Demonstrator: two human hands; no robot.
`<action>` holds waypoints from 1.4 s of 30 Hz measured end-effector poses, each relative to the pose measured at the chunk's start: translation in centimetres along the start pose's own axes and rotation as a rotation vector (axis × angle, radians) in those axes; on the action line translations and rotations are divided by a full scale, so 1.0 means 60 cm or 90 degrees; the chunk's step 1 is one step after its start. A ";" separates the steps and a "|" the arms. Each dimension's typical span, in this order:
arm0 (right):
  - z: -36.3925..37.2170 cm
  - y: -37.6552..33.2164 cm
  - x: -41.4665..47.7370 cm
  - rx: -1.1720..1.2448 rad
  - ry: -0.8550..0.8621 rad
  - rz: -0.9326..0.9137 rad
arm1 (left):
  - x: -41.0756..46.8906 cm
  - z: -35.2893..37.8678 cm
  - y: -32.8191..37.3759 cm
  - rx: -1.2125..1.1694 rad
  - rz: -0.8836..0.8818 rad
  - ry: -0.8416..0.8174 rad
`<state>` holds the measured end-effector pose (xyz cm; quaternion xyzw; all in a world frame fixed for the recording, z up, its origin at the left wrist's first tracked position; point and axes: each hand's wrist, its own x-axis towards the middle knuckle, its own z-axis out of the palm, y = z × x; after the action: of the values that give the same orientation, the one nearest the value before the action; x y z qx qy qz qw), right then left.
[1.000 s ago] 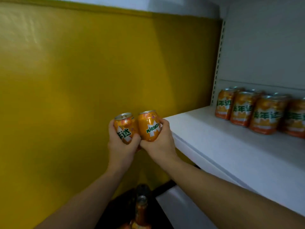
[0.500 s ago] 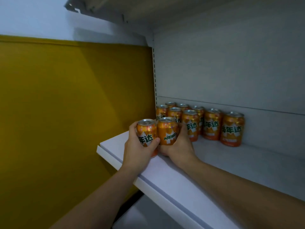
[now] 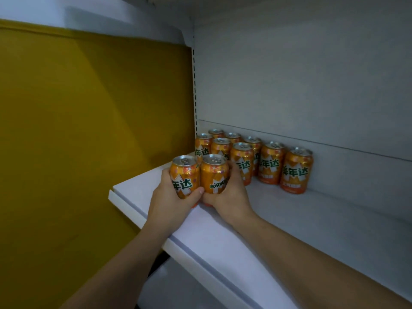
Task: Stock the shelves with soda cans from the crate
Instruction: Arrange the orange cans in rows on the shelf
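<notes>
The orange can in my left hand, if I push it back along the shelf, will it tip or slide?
The can looks short and squat, so it probably slides upright rather than tipping. The shelf looks smooth, so likely little drag. Its top looks sealed, so it's probably full and fairly heavy.

Two soda cans in two hands

This looks like a shop: a white display shelf against a slotted upright, with identical orange soda cans lined up in rows at its back left corner, labels facing outward, beside a yellow wall.
</notes>
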<state>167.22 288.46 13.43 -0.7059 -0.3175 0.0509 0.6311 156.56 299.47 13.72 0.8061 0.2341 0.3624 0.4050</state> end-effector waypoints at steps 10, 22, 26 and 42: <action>-0.020 -0.008 -0.013 0.025 0.000 0.004 | -0.007 -0.003 0.006 0.046 -0.002 -0.015; -0.030 -0.008 -0.022 -0.029 -0.001 0.024 | -0.010 0.001 0.011 0.084 0.007 -0.009; -0.033 -0.012 -0.021 -0.053 0.009 0.017 | -0.010 0.002 0.012 0.108 0.025 0.005; -0.025 -0.024 -0.029 -0.071 0.039 0.028 | -0.010 0.001 0.010 0.091 0.034 0.001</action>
<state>166.00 286.26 14.49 -0.7482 -0.2849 0.0255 0.5986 156.27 298.68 13.97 0.8388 0.2381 0.3558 0.3363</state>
